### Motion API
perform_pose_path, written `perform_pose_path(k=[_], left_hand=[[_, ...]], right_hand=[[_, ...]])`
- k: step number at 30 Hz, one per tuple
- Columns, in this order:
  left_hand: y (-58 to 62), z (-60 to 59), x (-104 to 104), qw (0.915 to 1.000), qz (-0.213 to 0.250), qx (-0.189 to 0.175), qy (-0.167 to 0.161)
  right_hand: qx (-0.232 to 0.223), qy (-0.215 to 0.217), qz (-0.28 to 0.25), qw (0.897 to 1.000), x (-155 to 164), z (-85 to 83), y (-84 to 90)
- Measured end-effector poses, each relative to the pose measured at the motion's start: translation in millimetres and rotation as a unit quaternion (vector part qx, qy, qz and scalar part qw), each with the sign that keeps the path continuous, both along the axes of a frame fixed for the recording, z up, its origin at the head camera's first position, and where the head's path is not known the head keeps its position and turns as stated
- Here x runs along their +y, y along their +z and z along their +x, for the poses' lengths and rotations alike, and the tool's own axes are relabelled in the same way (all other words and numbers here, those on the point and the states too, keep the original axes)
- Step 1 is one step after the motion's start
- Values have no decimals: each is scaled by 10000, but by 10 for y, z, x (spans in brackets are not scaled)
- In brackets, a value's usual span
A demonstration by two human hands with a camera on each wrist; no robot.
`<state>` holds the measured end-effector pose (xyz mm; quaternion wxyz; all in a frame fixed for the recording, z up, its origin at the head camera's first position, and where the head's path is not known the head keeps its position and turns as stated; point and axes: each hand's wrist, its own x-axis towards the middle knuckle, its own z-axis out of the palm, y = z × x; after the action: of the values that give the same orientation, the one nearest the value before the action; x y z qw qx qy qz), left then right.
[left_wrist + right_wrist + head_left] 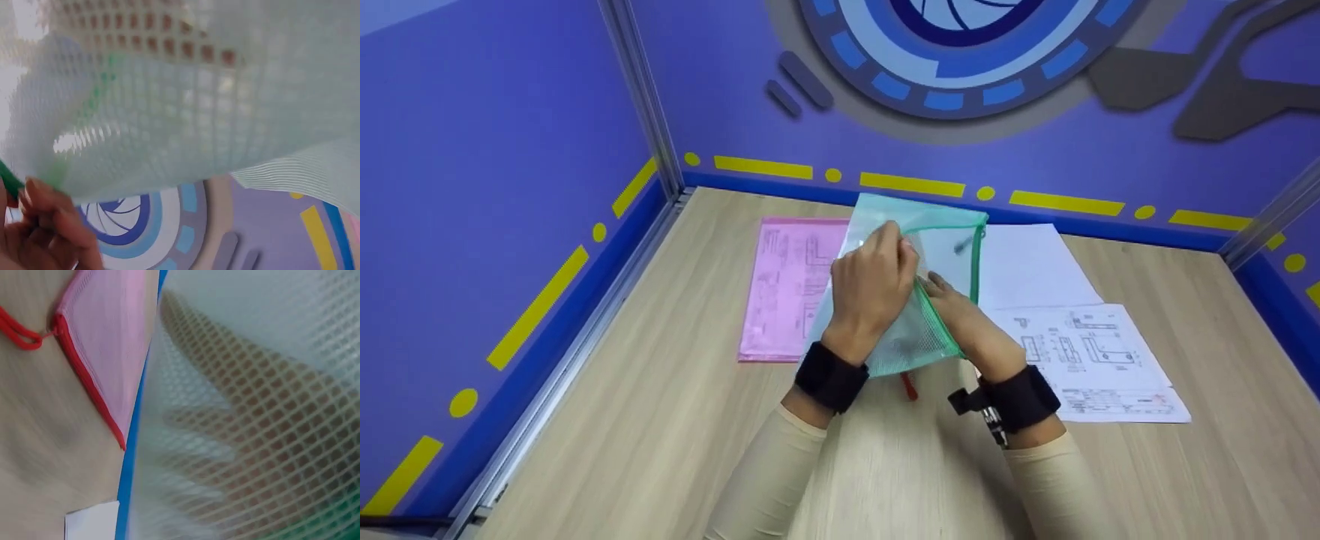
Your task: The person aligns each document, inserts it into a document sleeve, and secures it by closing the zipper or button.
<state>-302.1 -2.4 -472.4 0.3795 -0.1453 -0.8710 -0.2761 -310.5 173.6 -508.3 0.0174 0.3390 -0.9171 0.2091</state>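
1. Left hand: fingers curled, gripping the green mesh bag near its opening.
2. Right hand: fingers extended, apparently inside the bag. I judge the step as spreading the mouth; the next move calls for holding it wide.
3. Margins: pink bag left of the left hand, printed sheets right of the right, wall beyond both; room towards the wrists.

One translucent pale-green mesh pouch, one pink mesh pouch with red edging, two white paper leaves, two black fabric wristbands and one pale wooden counter are visible.
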Motion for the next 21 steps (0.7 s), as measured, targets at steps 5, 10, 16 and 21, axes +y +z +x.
perform_pose_path(k=[5,10,16,21], left_hand=[[-29,9,-44,9986,-152,-484,164],[-56,-32,-58,9877,-740,-1378,-40],[-62,-76,-84,9807,-996,-1682,-15],[-83,-39,-51,9801,-940,-1746,-102]], right_hand=[[372,-265,685,9966,-38,-69,70],[523,-371,52,9979,33,-96,243],[922,-992,-242,9905,308,-54,532],[576,-1413,-84,9883,718,-14,573]])
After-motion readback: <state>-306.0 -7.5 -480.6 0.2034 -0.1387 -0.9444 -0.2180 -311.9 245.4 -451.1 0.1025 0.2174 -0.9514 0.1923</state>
